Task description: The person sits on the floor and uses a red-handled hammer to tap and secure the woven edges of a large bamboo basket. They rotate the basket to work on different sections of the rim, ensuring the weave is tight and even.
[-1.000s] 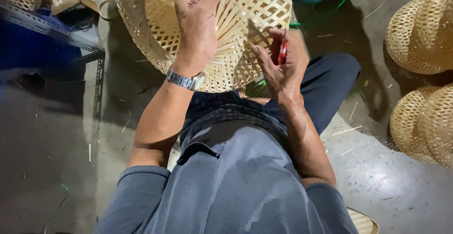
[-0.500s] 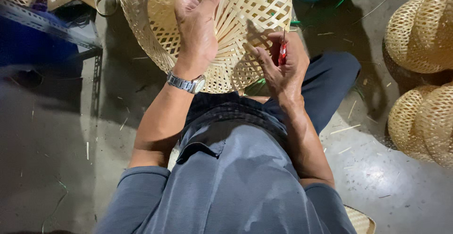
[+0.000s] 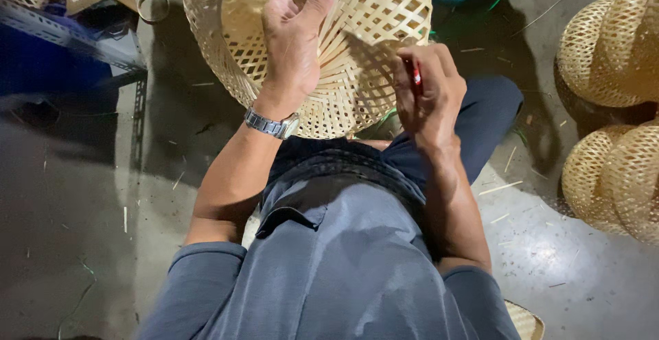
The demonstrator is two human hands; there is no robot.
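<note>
Here, the left hand, a metal wristwatch at its wrist, lies on the woven bamboo basket propped over the lap, fingers loosely together. The right hand beside it pinches a small red tool. Finished baskets sit rightward on the floor.

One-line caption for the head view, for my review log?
Seated person's left hand steadies a woven bamboo basket while the right hand grips a red-handled tool; finished baskets alongside.
</note>
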